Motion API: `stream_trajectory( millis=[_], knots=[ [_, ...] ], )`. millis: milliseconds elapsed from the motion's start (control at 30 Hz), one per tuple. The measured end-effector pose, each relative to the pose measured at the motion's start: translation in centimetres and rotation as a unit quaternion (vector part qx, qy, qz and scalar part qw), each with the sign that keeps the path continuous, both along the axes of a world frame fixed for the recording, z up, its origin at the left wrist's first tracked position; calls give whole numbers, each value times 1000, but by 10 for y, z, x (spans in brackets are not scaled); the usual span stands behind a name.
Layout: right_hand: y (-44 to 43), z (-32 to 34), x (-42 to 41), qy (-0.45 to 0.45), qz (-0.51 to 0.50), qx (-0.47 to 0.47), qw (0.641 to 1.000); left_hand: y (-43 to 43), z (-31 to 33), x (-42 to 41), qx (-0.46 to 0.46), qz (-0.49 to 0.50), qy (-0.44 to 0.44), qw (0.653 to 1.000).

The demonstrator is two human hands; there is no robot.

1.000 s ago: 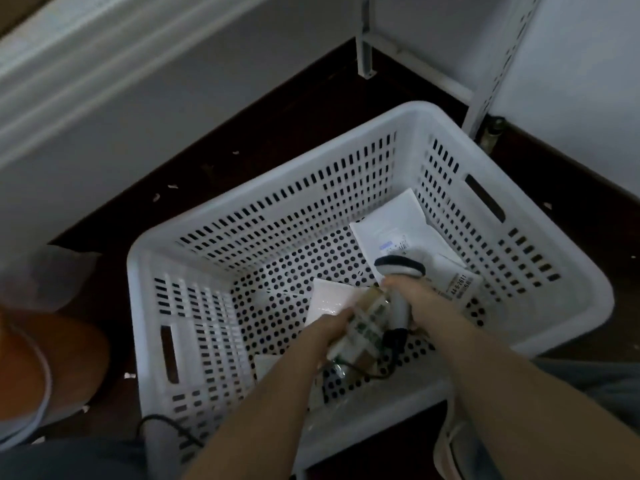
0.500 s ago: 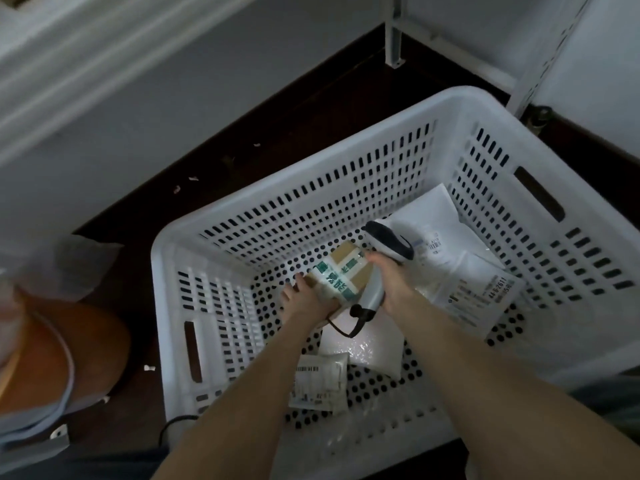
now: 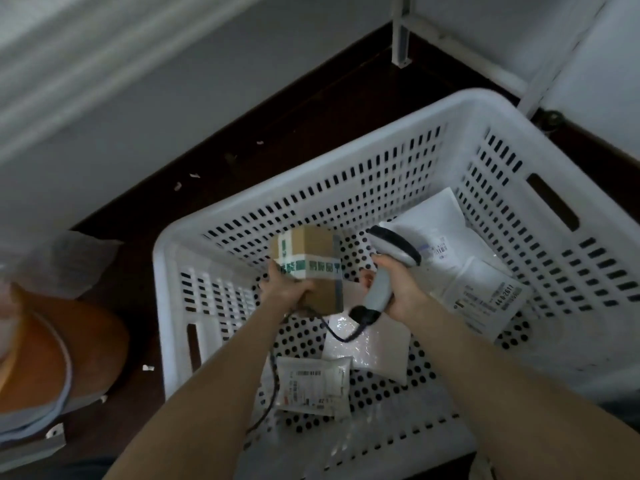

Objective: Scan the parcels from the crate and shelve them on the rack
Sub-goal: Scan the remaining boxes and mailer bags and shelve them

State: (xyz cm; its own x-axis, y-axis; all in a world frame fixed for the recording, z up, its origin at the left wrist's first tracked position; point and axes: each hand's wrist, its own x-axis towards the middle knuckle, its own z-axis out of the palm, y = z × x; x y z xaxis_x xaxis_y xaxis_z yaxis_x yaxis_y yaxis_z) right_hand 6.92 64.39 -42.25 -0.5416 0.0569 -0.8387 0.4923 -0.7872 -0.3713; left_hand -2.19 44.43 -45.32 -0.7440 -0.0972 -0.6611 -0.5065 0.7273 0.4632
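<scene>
A white perforated crate (image 3: 346, 188) stands on the dark floor. My left hand (image 3: 285, 289) grips a small brown cardboard box (image 3: 311, 261) wrapped in white and green tape and holds it upright above the crate's floor. To the right of the box, my right hand (image 3: 401, 285) grips a grey corded barcode scanner (image 3: 388, 265), whose head points up and away. Several white mailer bags lie in the crate: a large one (image 3: 429, 233) at the back right, a labelled one (image 3: 485, 299), a bubble mailer (image 3: 374, 348) and a small labelled pouch (image 3: 311, 386).
The white metal legs of the rack (image 3: 400, 32) stand behind the crate against a pale wall. At the left edge sits an orange round object (image 3: 45, 355) with clear plastic wrap (image 3: 69, 265) above it. The scanner's black cable (image 3: 273, 382) trails over the crate's floor.
My left hand has lifted the cardboard box up from the crate's floor and turned it upright. My right hand with the scanner has risen beside it. The view has shifted left.
</scene>
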Motion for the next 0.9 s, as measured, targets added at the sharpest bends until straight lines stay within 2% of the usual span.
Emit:
stream_trajectory(
  millis=[67, 167, 267, 400, 567, 700, 900],
  knots=[
    [7, 14, 8, -1, 53, 52, 997, -4, 37, 1, 104, 54, -1, 993],
    [18, 30, 22, 2, 86, 145, 986, -2, 74, 10, 191, 59, -7, 980],
    [21, 60, 35, 23, 58, 146, 987, 2, 113, 22, 234, 96, -2, 968],
    [21, 109, 46, 76, 22, 136, 987, 7, 170, 35, 311, 141, -55, 938],
    [15, 163, 52, 130, 8, 175, 976, -2, 224, 53, 444, 193, -118, 867],
    [7, 194, 49, 155, 5, 197, 968, -4, 258, 68, 466, 173, -135, 857],
    [-5, 229, 45, 173, 33, 230, 957, -12, 281, 79, 472, 117, -135, 863]
  ],
)
